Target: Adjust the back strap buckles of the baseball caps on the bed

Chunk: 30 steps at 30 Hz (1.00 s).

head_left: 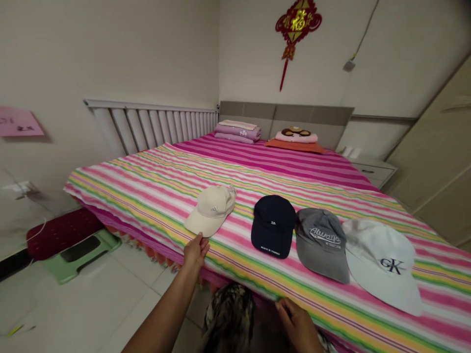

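Note:
A beige baseball cap (pixel 213 206) lies on the striped bedsheet, its brim towards the bed's front edge. My left hand (pixel 196 251) reaches up to that brim, with fingertips pinched at its front edge. To the right sit a navy cap (pixel 273 223), a grey cap (pixel 321 240) with "Always" lettering, and a white cap (pixel 386 262) marked "CK". The navy and grey caps touch, and the grey one meets the white one. By the bed's near edge, my right hand (pixel 298 323) is closed with curled fingers; anything inside them is hidden.
The striped bedsheet (pixel 140 181) covers the bed up to its front edge. Folded purple bedding (pixel 237 133) and a pink and orange stack (pixel 296 142) lie near the headboard (pixel 312 120). A green stool (pixel 83 252) stands on the floor at left; my knee is below the bed edge.

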### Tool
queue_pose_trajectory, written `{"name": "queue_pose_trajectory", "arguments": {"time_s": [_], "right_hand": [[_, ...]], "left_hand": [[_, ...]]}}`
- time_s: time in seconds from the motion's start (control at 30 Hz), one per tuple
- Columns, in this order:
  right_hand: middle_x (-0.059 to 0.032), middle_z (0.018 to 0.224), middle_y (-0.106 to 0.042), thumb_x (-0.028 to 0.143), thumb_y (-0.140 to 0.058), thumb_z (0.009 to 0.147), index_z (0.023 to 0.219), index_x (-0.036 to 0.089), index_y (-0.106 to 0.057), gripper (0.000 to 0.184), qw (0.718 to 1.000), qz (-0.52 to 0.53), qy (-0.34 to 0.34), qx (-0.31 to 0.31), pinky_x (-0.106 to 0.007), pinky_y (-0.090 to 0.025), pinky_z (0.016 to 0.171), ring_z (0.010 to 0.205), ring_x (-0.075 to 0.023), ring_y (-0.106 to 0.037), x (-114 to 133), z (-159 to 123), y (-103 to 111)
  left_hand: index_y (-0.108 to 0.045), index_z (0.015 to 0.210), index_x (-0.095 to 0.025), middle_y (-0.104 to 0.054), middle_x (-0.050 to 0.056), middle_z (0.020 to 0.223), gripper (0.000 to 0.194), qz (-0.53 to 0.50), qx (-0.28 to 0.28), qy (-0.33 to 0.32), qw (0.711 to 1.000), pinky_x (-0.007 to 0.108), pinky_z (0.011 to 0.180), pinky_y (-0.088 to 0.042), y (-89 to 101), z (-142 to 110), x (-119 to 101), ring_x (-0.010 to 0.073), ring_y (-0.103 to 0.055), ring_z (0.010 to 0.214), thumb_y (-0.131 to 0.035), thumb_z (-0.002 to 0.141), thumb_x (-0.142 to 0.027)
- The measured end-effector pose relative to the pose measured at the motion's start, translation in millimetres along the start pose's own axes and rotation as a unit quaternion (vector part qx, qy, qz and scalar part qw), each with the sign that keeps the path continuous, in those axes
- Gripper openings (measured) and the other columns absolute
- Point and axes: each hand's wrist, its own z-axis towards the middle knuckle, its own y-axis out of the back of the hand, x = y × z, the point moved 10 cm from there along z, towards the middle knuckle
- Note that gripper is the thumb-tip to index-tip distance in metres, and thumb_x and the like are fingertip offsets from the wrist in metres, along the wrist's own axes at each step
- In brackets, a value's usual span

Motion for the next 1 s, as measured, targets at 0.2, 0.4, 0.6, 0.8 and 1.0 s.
{"name": "queue_pose_trajectory", "arguments": {"time_s": [0.2,0.4,0.6,0.8,1.0], "right_hand": [[-0.0021,0.053,-0.051,0.047,-0.034,0.078,0.055,0.022,-0.041,0.035,1.0,0.026,-0.013,0.007,-0.03,-0.04,0.053,0.053,-0.0201,-0.05,-8,-11,-10],[-0.0016,0.052,-0.05,0.048,-0.036,0.076,0.054,0.022,-0.041,0.035,0.998,0.047,-0.026,0.017,-0.03,-0.039,0.053,0.053,-0.0197,-0.05,-17,-18,-16],[-0.0005,0.05,-0.047,0.049,-0.038,0.074,0.052,0.022,-0.042,0.035,0.998,0.056,-0.027,0.015,-0.029,-0.037,0.052,0.051,-0.019,-0.048,-16,-23,-15],[0.0,0.051,-0.045,0.051,-0.039,0.073,0.053,0.021,-0.041,0.036,0.993,0.106,-0.035,0.043,-0.029,-0.035,0.051,0.051,-0.0173,-0.045,-11,-23,-25],[0.0016,0.048,-0.045,0.056,-0.046,0.074,0.053,0.019,-0.044,0.042,0.97,0.23,-0.042,0.061,-0.028,-0.036,0.052,0.049,-0.0148,-0.043,18,-3,-8]], "left_hand": [[-0.047,0.064,-0.016,-0.052,-0.004,0.05,0.018,-0.002,-0.018,-0.011,1.0,0.02,0.049,-0.047,-0.3,11,-20,0.007,-0.053,0.043,-0.064,0.068,-0.017],[-0.048,0.06,-0.013,-0.052,-0.001,0.045,0.019,0.012,-0.013,-0.025,1.0,0.018,0.036,-0.041,0.1,10,-37,0.0085,-0.05,0.036,-0.067,0.063,-0.013],[-0.046,0.059,-0.014,-0.049,-0.005,0.042,0.022,-0.068,0.073,-0.056,0.993,0.017,0.041,-0.043,-29.2,5,-67,0.0064,-0.048,0.036,-0.067,0.063,-0.01],[-0.054,0.069,-0.014,-0.059,-0.002,0.056,0.008,-0.156,0.173,-0.068,0.97,0.019,0.052,-0.047,-69.6,-19,-86,0.0071,-0.055,0.047,-0.061,0.07,-0.011],[-0.06,0.089,-0.019,-0.068,-0.002,0.079,0.023,-0.224,0.329,-0.066,0.915,0.018,0.059,-0.047,-97.8,-71,-78,0.0095,-0.06,0.065,-0.059,0.07,-0.006]]}}
